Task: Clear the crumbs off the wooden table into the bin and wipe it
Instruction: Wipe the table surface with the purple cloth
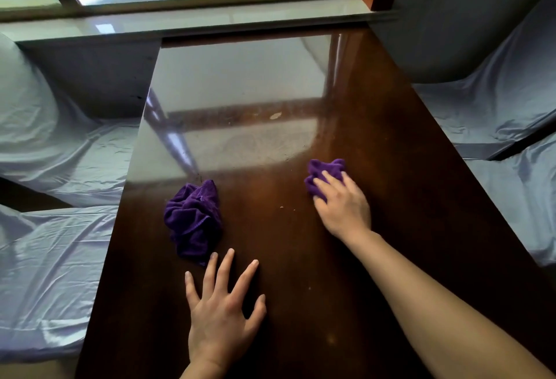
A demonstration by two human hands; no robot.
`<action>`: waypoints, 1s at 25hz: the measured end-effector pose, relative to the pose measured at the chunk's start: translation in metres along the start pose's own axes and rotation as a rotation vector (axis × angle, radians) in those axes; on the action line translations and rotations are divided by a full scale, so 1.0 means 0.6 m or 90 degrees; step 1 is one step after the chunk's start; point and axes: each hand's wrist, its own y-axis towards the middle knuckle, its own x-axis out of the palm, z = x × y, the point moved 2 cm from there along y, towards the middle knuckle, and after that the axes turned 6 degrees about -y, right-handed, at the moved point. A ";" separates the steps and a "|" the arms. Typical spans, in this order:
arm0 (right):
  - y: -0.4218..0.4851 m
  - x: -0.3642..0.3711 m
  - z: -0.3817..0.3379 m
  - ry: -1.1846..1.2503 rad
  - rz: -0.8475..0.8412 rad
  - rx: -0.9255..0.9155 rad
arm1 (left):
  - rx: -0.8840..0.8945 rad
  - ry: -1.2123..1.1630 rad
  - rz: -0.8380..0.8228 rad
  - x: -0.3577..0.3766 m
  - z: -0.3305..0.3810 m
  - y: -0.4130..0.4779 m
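A dark, glossy wooden table runs from me to the window. My right hand presses down on a small bunched purple cloth at the table's middle right, fingers curled over it. A second, larger purple cloth lies crumpled at the middle left, untouched. My left hand rests flat on the wood just below that cloth, fingers spread, holding nothing. A pale crumb lies farther out near the table's centre, and a tiny speck sits between the two cloths. No bin is in view.
Seats covered in pale blue-grey fabric flank the table on the left and the right. A glossy grey window sill and a window lie beyond the far edge.
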 end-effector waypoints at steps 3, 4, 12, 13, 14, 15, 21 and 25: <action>-0.047 0.017 -0.074 -0.018 -0.010 -0.240 | 0.007 -0.016 0.016 0.001 -0.002 0.000; -0.090 0.021 -0.086 -0.012 -0.023 -0.331 | 0.015 -0.021 0.025 0.001 -0.004 0.000; -0.092 0.017 0.000 -0.067 -0.016 -0.312 | 0.002 -0.051 0.042 0.001 -0.004 0.002; -0.047 0.012 0.006 -0.057 -0.005 -0.185 | 0.001 -0.051 0.044 0.001 -0.004 0.003; -0.005 0.009 0.003 -0.051 -0.004 -0.080 | 0.001 -0.050 0.046 0.001 -0.004 0.004; 0.030 0.008 -0.006 -0.043 -0.005 -0.004 | 0.001 -0.047 0.046 0.000 -0.004 0.005; 0.022 0.029 -0.150 -0.037 0.006 -0.242 | 0.008 -0.043 0.067 -0.003 -0.002 0.006; -0.060 0.033 -0.117 -0.048 -0.012 -0.455 | 0.021 -0.046 0.097 -0.001 -0.004 0.008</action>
